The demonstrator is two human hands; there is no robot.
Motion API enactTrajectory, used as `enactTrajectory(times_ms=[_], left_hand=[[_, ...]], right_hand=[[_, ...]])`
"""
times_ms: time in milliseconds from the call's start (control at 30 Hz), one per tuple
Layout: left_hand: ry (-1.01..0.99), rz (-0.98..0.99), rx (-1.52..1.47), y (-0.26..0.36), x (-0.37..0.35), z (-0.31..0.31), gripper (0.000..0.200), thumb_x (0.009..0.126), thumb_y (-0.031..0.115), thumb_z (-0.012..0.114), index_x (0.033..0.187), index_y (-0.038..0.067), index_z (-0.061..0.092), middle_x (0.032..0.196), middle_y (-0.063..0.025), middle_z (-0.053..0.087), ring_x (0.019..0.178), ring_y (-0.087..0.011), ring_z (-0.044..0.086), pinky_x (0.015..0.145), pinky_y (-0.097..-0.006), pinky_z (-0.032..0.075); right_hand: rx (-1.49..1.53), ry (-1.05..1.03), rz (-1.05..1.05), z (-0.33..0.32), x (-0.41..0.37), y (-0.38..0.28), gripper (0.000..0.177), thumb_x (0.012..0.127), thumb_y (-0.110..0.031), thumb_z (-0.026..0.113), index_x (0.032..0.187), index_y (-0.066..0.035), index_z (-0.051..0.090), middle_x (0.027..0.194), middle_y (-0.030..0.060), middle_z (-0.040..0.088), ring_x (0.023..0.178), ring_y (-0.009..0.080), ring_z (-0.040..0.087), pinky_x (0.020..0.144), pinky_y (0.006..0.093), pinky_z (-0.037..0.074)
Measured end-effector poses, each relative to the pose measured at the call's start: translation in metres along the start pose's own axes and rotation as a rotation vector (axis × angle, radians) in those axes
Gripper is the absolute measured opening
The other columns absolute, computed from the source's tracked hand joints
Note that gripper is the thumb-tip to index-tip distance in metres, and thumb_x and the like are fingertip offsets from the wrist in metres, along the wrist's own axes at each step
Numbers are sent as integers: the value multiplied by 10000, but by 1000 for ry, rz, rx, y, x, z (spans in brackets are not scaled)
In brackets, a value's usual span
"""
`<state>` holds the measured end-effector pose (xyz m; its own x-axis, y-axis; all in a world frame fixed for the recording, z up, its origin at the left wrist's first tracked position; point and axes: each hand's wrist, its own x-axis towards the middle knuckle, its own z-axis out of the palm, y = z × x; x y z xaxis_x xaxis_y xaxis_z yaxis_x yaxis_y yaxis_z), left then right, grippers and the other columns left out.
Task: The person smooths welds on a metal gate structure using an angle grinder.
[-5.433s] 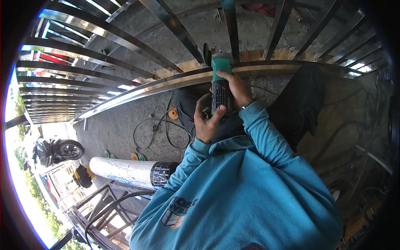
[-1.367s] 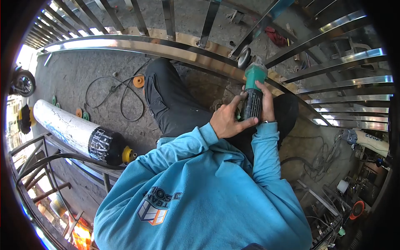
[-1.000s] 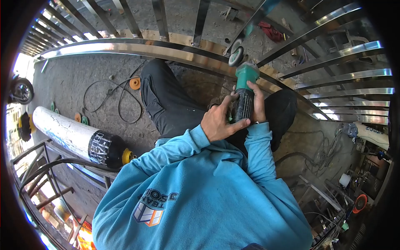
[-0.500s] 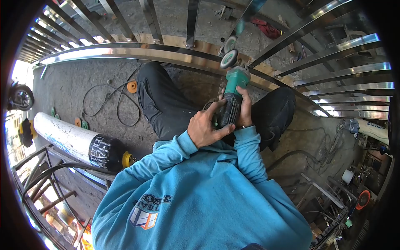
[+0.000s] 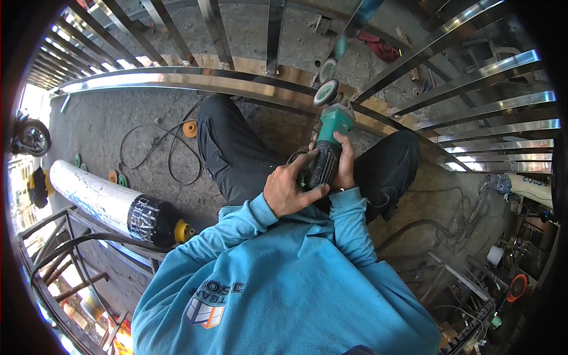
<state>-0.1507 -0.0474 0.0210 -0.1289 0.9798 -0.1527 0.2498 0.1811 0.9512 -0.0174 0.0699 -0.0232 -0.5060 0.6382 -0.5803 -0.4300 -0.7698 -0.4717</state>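
Note:
A green and black angle grinder (image 5: 335, 122) points up and away from my body, between my knees. Its round disc (image 5: 326, 93) is close to the shiny metal rail (image 5: 236, 86), and the disc's reflection shows on a polished bar. My left hand (image 5: 292, 184) is wrapped round the black rear body from the left side of the view. From the right side, my right hand (image 5: 344, 163) grips the same body, with its thumb near the green housing. Some of the fingers are hidden beneath the tool.
Polished upright bars (image 5: 273, 35) fan out beyond the rail. A white and black gas cylinder (image 5: 94, 188) lies at the left. Orange and green discs (image 5: 189, 129) and a looped cable (image 5: 171, 155) are on the floor. A metal frame (image 5: 461, 275) stands at the lower right.
The grinder and both hands appear slightly lower in the view. The disc has shifted down a little. Both hands keep their hold.

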Motion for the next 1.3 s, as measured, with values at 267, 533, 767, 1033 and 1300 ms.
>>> enactTrajectory(times_ms=[267,533,767,1033,1300], left_hand=[[2,5,-72,5,21,10,814,799,414,806,1416,-25,508,929,-201,735,781,-264,745,718,-341,563],[55,33,-116,1,35,10,860,784,485,816,1395,-42,518,784,-202,704,712,-288,736,672,-373,559],[-163,40,-250,-13,11,21,1099,772,480,829,1575,12,242,1090,-304,693,959,-386,721,891,-403,553],[-330,-66,-676,-22,11,60,1362,792,244,881,1574,73,-220,1536,-241,382,1376,-317,454,1157,-416,335],[-217,-70,-755,-20,34,78,1375,802,292,874,1549,36,-252,1622,-222,164,1467,-330,304,1210,-415,271]], right_hand=[[-167,41,10,5,5,-38,428,928,-400,620,1067,3,584,858,104,663,723,200,675,676,321,587],[-254,35,30,12,15,-50,420,923,-388,640,1063,7,615,855,102,676,678,195,686,594,324,581],[-632,115,-135,15,-27,-47,366,902,-265,692,1125,11,604,859,88,676,607,174,663,541,287,556],[-1615,81,-524,14,-25,-57,579,801,-271,793,1194,63,529,1032,229,663,908,354,677,792,416,533],[-1827,118,-408,37,-6,-65,707,809,-300,749,1292,77,394,1016,378,640,968,544,633,826,575,517]])
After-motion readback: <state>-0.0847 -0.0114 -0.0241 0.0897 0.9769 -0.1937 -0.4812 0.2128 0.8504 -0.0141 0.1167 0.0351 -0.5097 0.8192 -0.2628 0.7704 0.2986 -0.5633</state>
